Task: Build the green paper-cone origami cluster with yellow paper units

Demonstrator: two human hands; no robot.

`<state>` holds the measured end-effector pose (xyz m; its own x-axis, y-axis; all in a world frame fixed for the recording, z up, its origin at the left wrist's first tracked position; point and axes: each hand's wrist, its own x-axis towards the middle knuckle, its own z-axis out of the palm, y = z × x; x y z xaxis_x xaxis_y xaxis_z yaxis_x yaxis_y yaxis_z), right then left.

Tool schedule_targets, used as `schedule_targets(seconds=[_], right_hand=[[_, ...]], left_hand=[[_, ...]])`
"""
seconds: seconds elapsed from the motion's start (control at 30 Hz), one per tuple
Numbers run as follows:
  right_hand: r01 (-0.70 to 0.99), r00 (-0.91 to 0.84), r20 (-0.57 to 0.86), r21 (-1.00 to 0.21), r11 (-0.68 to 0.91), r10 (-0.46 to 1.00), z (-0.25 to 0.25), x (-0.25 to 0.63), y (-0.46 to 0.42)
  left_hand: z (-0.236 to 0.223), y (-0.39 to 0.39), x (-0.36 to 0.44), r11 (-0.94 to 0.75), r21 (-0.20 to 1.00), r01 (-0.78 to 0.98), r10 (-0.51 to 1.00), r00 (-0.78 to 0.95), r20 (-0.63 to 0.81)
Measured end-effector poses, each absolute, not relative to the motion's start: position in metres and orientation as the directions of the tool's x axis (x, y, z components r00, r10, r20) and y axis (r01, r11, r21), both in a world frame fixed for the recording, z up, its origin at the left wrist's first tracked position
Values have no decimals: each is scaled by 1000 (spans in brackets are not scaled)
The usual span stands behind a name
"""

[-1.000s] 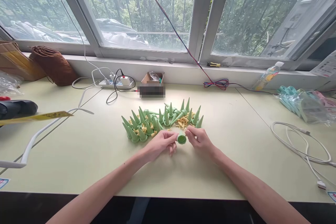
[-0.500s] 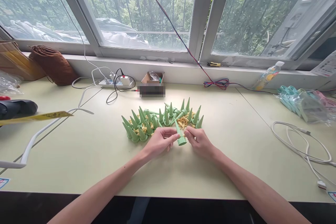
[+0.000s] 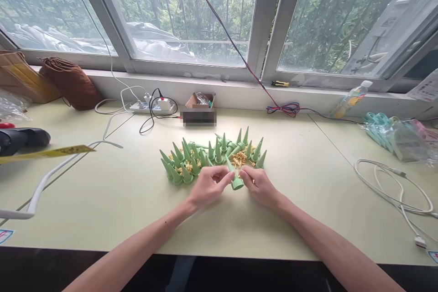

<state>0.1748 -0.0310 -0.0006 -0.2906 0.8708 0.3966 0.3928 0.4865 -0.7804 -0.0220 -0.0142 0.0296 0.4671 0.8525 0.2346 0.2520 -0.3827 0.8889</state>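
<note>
Green cone (image 3: 237, 184) now side-on, partly behind fingers (image 3: 230, 176)

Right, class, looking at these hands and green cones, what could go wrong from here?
The tilted green cone could slip, as the left hand only pinches it. The right hand might nudge it, its fingertips being right beside it. Either hand might topple the upright green cones crowded just beyond, scattering the loose yellow pieces among them.

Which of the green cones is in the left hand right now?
The cone nearest the person, between both hands, gripped by the left hand; the others stand or lie in the cluster behind.
</note>
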Motion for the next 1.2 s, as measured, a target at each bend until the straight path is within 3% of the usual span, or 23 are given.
schedule_targets(seconds=[1.2], right_hand=[[414, -298, 383, -773, 480, 874, -3, 173, -30]], left_hand=[[30, -12, -23, -305, 910, 283, 864, 484, 139]])
